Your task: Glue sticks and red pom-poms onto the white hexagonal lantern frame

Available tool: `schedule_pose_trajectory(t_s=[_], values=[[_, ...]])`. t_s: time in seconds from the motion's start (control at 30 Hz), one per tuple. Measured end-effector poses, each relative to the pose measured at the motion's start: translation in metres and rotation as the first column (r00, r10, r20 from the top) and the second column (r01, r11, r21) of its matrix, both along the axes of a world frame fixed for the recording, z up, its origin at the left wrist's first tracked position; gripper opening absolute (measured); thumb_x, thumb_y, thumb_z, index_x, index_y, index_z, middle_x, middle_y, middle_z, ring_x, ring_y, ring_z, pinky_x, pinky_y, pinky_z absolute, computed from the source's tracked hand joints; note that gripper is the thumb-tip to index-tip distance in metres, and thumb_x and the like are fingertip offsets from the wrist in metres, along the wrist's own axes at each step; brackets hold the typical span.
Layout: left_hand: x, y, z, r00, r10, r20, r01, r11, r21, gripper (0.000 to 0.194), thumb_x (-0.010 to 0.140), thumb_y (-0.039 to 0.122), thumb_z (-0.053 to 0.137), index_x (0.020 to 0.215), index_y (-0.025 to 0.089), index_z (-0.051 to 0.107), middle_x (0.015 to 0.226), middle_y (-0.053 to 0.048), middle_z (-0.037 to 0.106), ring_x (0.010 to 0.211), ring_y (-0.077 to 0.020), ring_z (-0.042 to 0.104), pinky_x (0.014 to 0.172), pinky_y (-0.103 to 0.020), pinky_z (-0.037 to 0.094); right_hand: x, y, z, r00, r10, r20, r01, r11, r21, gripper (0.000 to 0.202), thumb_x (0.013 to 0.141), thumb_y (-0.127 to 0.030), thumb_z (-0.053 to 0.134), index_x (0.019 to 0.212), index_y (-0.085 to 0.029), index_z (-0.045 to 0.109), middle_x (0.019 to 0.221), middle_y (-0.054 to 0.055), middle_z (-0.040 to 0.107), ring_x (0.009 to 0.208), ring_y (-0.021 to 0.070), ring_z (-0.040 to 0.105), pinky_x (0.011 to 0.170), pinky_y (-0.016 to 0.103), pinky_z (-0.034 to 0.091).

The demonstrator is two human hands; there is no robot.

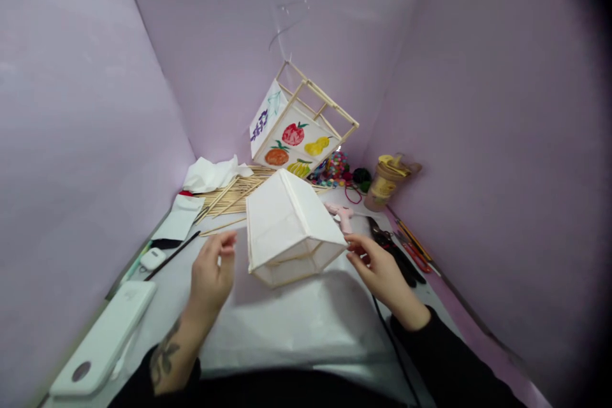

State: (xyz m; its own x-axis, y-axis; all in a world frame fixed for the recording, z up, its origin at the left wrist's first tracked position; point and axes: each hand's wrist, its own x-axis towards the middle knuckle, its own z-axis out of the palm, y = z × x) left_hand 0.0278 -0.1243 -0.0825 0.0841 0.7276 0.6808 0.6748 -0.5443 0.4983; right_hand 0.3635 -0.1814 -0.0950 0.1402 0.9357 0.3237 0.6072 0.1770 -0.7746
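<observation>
- Along the left edge of the bench [282,328], a long white device [112,331] and a small white case [153,259] are laid, apparently kept aside from the handwork.
- Toward the far left corner, thin wooden sticks [227,197] are heaped near crumpled white paper [210,174], seemingly gathered as one supply.
- Left of mid-bench, the left hand [211,274] is raised, its fingers loosely curled, a gap left between thumb and forefinger; nothing is held.
- At mid-bench, just apart from that hand, a white-panelled frame [287,217] is tilted, its open end turned toward the near edge, perhaps so the inside can be seen.
- Above the far edge, a fruit-painted frame [300,131] is tilted, apparently hung from a clear strand.
- Behind the white-panelled frame, a pink glue gun [341,215] is partly hidden.
- At that frame's right corner, the right hand [380,269] is placed, fingers bent; whether the corner is pinched or merely touched cannot be told.
- By the right edge, red-handled scissors [417,257] are laid, seemingly for easy reach.
</observation>
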Motion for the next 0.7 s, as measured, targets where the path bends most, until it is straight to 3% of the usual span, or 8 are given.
schedule_pose_trajectory(t_s=[0.07, 0.13, 0.27, 0.4, 0.53, 0.7], values=[[0.002, -0.029, -0.009, 0.99, 0.028, -0.138, -0.015, 0.995, 0.097, 0.043, 0.102, 0.053, 0.046, 0.113, 0.016, 0.064, 0.085, -0.005, 0.069, 0.074, -0.0173, 0.066, 0.071, -0.028, 0.053, -0.001, 0.002, -0.004, 1.0, -0.029, 0.0, 0.029, 1.0, 0.006, 0.03, 0.084, -0.034, 0.055, 0.105, -0.018, 0.069, 0.089, 0.01, 0.075, 0.071, 0.0218, 0.069, 0.065, 0.034, 0.054], [0.008, -0.045, -0.017, 0.976, 0.068, -0.207, -0.037, 0.988, 0.153, 0.038, 0.099, 0.05, 0.056, 0.115, 0.016, 0.063, 0.083, -0.002, 0.069, 0.068, -0.015, 0.064, 0.068, -0.026, 0.052, -0.001, 0.002, -0.009, 0.998, -0.055, -0.002, 0.055, 0.998, 0.012, 0.027, 0.085, -0.035, 0.055, 0.101, -0.019, 0.069, 0.088, 0.01, 0.076, 0.073, 0.0225, 0.07, 0.068, 0.035, 0.054], [0.015, -0.047, -0.02, 0.973, 0.12, -0.199, -0.085, 0.981, 0.175, 0.024, 0.1, 0.037, 0.058, 0.112, 0.018, 0.064, 0.082, -0.001, 0.069, 0.068, -0.0136, 0.066, 0.064, -0.023, 0.051, -0.001, -0.003, -0.015, 0.997, -0.083, 0.001, 0.083, 0.996, 0.024, 0.028, 0.082, -0.03, 0.051, 0.102, -0.019, 0.068, 0.088, 0.009, 0.077, 0.077, 0.0223, 0.072, 0.07, 0.034, 0.055], [0.013, -0.043, -0.022, 0.981, 0.109, -0.162, -0.087, 0.987, 0.136, 0.021, 0.099, 0.034, 0.058, 0.112, 0.018, 0.064, 0.085, -0.001, 0.07, 0.069, -0.0139, 0.066, 0.062, -0.024, 0.051, -0.002, -0.01, -0.016, 0.993, -0.119, 0.023, 0.118, 0.992, 0.041, 0.033, 0.077, -0.031, 0.054, 0.103, -0.016, 0.067, 0.088, 0.011, 0.075, 0.071, 0.0223, 0.07, 0.058, 0.031, 0.052], [0.015, -0.052, -0.028, 0.99, 0.097, -0.1, -0.087, 0.991, 0.098, 0.029, 0.098, 0.032, 0.059, 0.121, 0.015, 0.06, 0.094, -0.005, 0.072, 0.068, -0.0134, 0.065, 0.06, -0.024, 0.052, -0.009, -0.011, -0.014, 0.988, -0.142, 0.055, 0.137, 0.987, 0.089, 0.028, 0.082, -0.042, 0.056, 0.089, -0.018, 0.068, 0.082, 0.01, 0.072, 0.07, 0.0225, 0.066, 0.061, 0.033, 0.05], [0.013, -0.072, -0.025, 0.996, 0.07, -0.048, -0.068, 0.997, 0.044, 0.027, 0.096, 0.029, 0.058, 0.119, 0.016, 0.062, 0.096, -0.005, 0.072, 0.069, -0.0134, 0.065, 0.06, -0.024, 0.052, -0.017, -0.008, -0.013, 0.983, -0.163, 0.081, 0.152, 0.98, 0.133, 0.029, 0.085, -0.044, 0.051, 0.073, -0.02, 0.064, 0.073, 0.008, 0.068, 0.069, 0.0227, 0.063, 0.067, 0.035, 0.048]])
